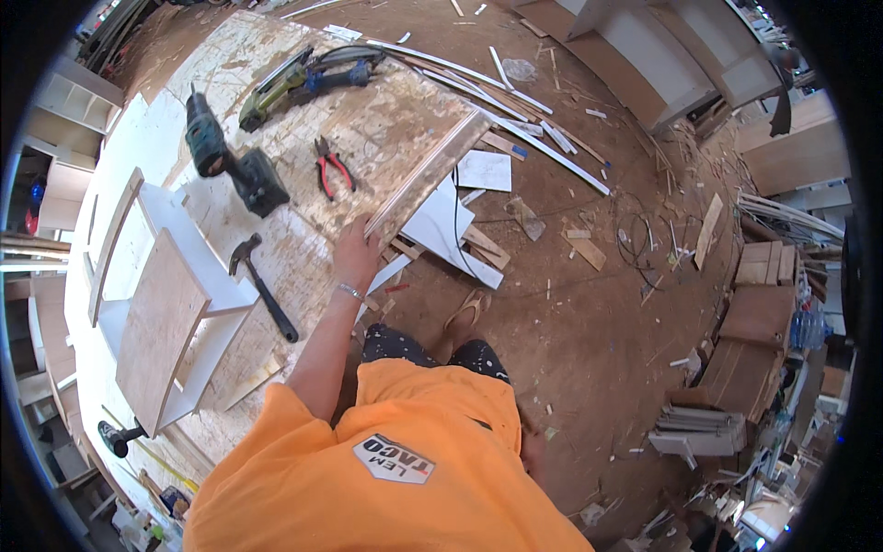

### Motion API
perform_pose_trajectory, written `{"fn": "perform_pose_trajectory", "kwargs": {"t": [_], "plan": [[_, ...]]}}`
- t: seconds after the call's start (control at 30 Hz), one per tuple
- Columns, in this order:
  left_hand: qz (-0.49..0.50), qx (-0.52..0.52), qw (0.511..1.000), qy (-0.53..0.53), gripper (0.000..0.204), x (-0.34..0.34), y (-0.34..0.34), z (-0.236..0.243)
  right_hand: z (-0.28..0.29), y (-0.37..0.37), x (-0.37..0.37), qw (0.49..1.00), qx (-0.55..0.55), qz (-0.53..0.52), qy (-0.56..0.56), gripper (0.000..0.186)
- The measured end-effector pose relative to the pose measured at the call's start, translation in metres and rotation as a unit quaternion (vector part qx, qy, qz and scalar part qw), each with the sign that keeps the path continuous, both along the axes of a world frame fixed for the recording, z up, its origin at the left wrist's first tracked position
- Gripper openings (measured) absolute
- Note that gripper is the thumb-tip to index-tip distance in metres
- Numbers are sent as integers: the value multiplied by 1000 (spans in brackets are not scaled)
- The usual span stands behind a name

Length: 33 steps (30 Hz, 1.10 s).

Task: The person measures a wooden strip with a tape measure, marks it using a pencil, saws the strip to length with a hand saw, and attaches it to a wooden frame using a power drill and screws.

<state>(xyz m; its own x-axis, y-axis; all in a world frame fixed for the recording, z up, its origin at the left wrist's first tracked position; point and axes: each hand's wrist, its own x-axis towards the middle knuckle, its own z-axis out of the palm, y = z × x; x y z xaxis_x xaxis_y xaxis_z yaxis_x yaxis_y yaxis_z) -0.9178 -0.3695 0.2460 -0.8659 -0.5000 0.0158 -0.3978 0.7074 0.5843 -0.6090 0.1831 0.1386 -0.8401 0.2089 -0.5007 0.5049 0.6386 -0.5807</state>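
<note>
Looking down from the head camera, I am seeing a large worn workbench [276,83] filling the upper left, its top scuffed and paint-flecked. A white shelf frame [198,285] is lying on its near end, with a bare brown board [158,333] leaning across it. Along the bench's right edge a long strip of board [428,175] is resting at a slant, one end hanging over the littered dirt floor [589,313].

My left hand [354,250] is reaching up from the orange sleeve, fingers curled over the lower end of that strip, pressing it at the bench edge; a metal bracelet is sitting on the wrist. My right hand [533,451] is hanging low beside my hip, mostly hidden behind the shirt, and I cannot tell whether it is open or closed.

Further up the bench a green power tool [276,90] is lying beside a dark cordless drill [230,156]. A hammer [262,285] is lying between the frame and my forearm, well apart from the red-handled pliers [331,167], which are lying just left of the strip.
</note>
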Motion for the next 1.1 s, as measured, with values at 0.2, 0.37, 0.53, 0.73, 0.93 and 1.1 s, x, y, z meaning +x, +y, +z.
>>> {"fn": "perform_pose_trajectory", "kwargs": {"t": [0.2,0.37,0.53,0.73,0.93,1.1], "plan": [[-20,2,997,78,32,-58,15,-3,77,34,-336,990,-15,-131,-42,29],[-29,17,997,74,30,-116,35,-2,214,-36,-485,979,-89,-64,169,24],[-33,40,997,60,30,-174,41,5,268,-107,-512,969,-102,-22,223,17],[30,179,980,86,27,-184,44,9,292,-160,-508,982,-141,-6,129,16],[-27,49,986,155,13,-212,-1,-11,304,-186,-532,969,-156,-35,187,15],[-41,68,994,70,30,-192,14,11,309,-177,-553,956,-185,-44,223,14]]}}
